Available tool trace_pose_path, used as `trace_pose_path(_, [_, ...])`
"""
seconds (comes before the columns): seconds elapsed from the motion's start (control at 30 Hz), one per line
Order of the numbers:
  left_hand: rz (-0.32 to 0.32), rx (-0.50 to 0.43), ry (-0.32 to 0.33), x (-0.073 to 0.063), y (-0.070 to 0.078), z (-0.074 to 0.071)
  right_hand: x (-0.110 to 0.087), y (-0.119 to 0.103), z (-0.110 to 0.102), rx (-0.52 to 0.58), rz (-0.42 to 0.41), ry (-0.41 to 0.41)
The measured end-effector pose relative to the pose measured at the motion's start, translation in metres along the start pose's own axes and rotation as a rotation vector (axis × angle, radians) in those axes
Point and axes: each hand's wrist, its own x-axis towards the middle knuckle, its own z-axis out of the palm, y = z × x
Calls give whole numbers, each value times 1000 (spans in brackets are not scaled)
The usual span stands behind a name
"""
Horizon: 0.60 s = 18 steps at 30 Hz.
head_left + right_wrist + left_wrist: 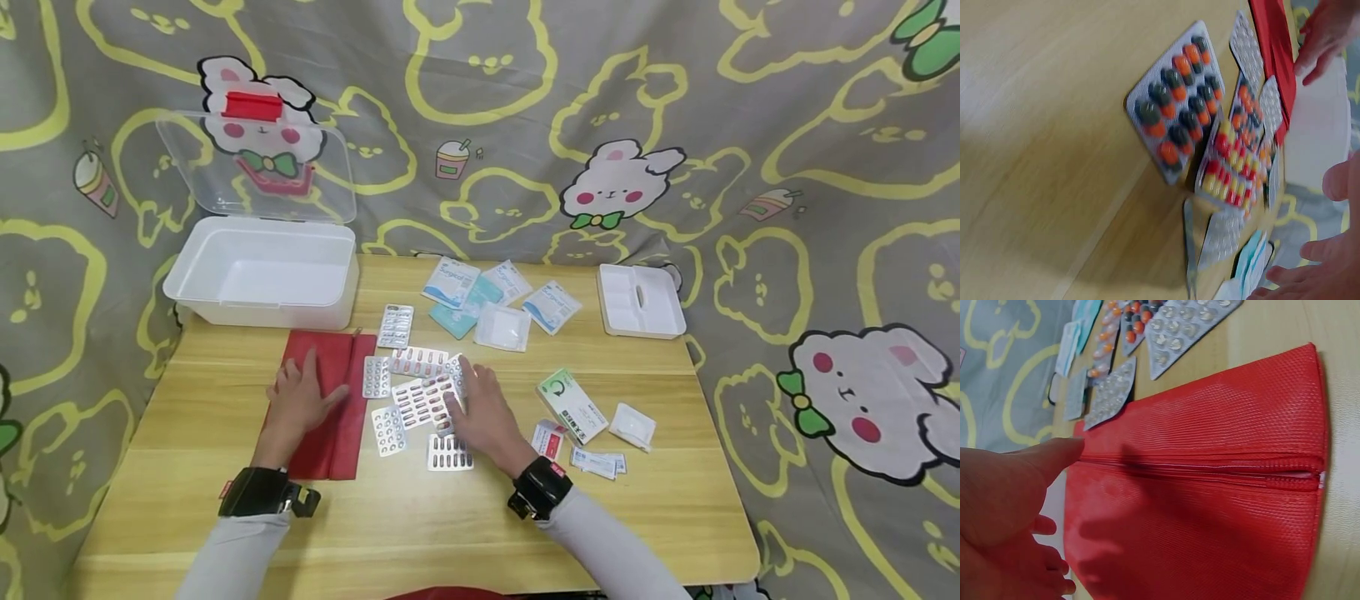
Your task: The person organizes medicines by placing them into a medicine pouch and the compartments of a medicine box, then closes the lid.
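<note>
A flat red zip pouch [347,446] lies on the table, its zipper [1210,472] running lengthwise. My left hand [297,404] is over the pouch with fingers spread, the thumb near the zipper; whether it touches is unclear. My right hand [487,417] hovers at the right side of a pile of blister packs [420,400], thumb and fingers apart, nothing held between them. In the right wrist view, a pack of dark-and-orange capsules [1175,103] lies next to a pack of red-and-yellow capsules [1230,165]. Thin metal tweezers [1189,247] lie beside them.
An open white box [262,275] with a clear raised lid stands at back left. Surgical packets [553,307] lie at the back middle, a divided white tray [641,302] at back right. A green-and-white carton [572,406] and small packets [596,462] lie right of my right hand.
</note>
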Motion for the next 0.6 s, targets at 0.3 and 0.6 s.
trace_pose_path(0.3, [-27,3,-49,-3,-1,3,2,-22,35,-216,-236,8])
trace_pose_path(0.6, [-56,-4,-74,0,-1,5,3,-46,64,-376,-315,-19])
